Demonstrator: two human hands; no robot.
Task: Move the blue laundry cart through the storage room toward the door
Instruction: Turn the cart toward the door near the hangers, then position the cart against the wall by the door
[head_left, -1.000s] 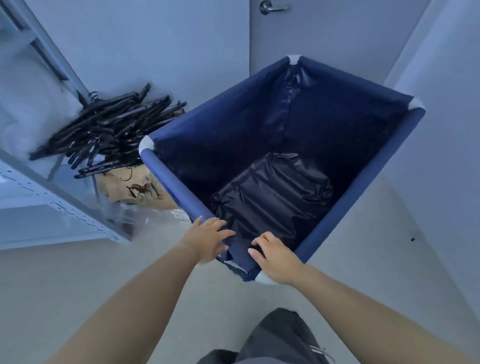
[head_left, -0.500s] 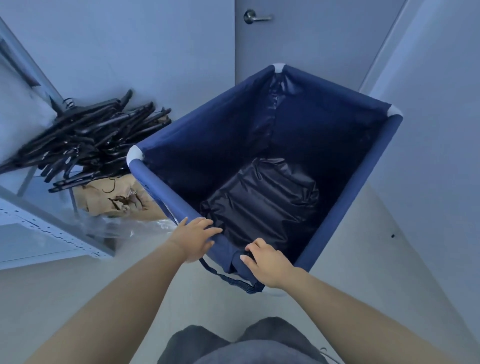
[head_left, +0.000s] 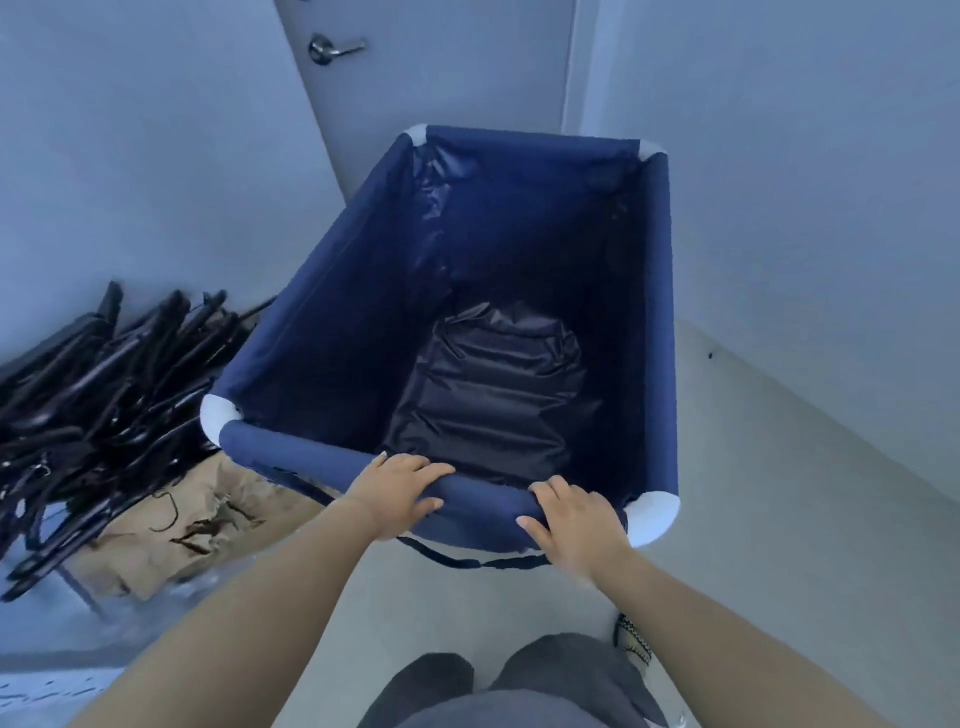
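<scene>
Gripping the padded near rail of the blue fabric cart (head_left: 332, 332), left hand (head_left: 395, 493) and right hand (head_left: 571, 525) curl shut.

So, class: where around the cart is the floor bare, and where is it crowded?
Bare: floor between cart and right wall, and behind the cart by the person's legs. Crowded: left, where hangers and brown paper lie against the cart.

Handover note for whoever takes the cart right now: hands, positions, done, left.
Left hand: gripping the near rail of the blue laundry cart.
Right hand: gripping the same rail, near the right corner.
Cart: faces the closed door, a black bag inside; a pile of black hangers lies on its left.
Done: cart lined up close to the door.
Left: push the last stretch, open the door.
</scene>
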